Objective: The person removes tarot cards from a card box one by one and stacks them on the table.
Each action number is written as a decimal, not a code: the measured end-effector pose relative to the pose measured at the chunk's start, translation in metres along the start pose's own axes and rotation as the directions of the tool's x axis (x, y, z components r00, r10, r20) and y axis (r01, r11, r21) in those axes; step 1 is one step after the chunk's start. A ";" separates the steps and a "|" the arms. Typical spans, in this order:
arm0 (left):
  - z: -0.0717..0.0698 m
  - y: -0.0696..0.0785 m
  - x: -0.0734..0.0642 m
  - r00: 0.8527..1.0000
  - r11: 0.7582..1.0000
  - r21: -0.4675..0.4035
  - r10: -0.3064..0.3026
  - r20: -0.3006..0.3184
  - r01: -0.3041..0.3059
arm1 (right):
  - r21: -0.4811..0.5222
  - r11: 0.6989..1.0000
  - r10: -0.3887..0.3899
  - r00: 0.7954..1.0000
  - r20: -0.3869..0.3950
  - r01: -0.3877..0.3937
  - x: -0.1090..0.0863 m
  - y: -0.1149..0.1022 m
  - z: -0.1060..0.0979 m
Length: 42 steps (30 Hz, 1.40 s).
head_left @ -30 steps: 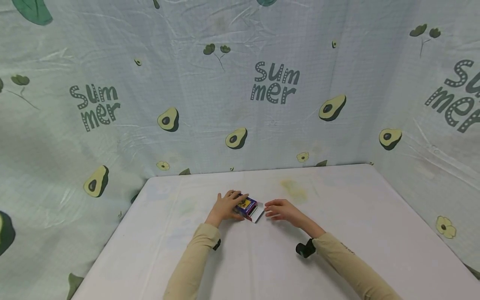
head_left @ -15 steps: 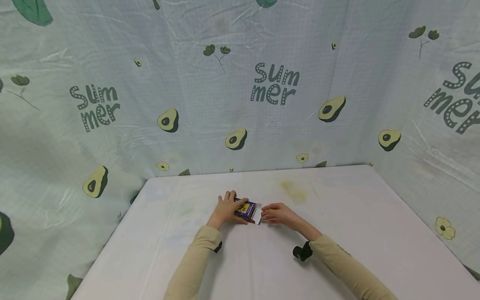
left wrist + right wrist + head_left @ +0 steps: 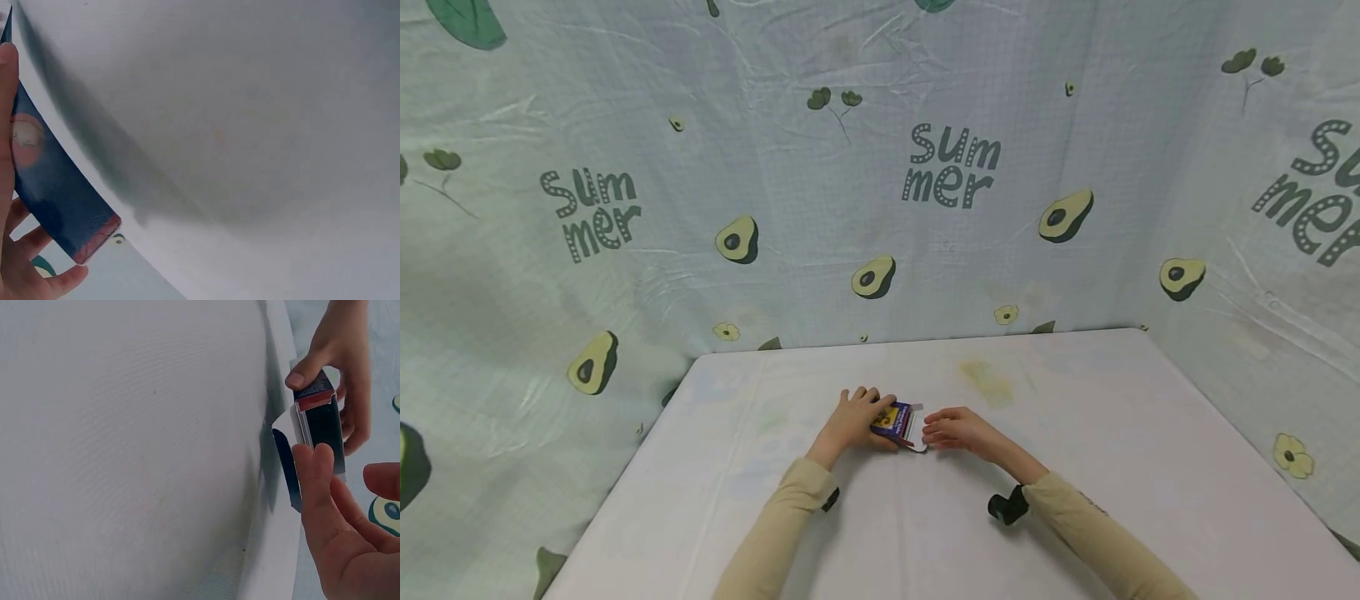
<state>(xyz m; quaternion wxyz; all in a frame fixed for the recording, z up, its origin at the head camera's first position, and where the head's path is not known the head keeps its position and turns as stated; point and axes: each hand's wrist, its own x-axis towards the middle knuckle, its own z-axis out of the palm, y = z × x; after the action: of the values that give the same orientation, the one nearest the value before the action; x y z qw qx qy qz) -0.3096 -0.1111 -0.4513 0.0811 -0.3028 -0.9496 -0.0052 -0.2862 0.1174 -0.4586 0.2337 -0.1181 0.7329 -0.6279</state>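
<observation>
A small blue cardboard box [image 3: 891, 420] with a yellow picture on top lies at the middle of the table. My left hand [image 3: 850, 423] grips it, thumb on the near side and fingers over the far side. The box's right end is open, and a white-lined flap [image 3: 917, 430] sticks out toward my right hand [image 3: 964, 430]. In the right wrist view, the fingertips [image 3: 322, 453] of that hand are right at the opening, thumb held apart. Pale thin edges [image 3: 305, 428] show inside the box. The left wrist view shows the box's dark blue side [image 3: 56, 187].
A white cloth covers the table [image 3: 715, 500], with a yellowish stain [image 3: 987, 381] toward the back. Behind it hangs a curtain [image 3: 805, 183] printed with avocados and lettering. A black wrist camera [image 3: 1008, 505] is strapped below the right sleeve.
The box has turned so its open end points more directly right, and it has shifted slightly toward me. My right hand has moved a little left, up to the flap.
</observation>
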 end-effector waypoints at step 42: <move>-0.019 0.036 -0.046 0.951 0.982 0.116 0.172 -0.255 -0.147 | -0.001 1.000 0.028 0.998 0.065 -0.028 -0.040 -0.010 0.007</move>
<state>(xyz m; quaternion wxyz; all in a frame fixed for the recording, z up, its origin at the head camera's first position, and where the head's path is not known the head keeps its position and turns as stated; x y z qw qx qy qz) -0.2490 -0.1092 -0.4412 0.2213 -0.3710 -0.9019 0.0064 -0.2495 0.1278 -0.4418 0.2661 -0.1283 0.7265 -0.6204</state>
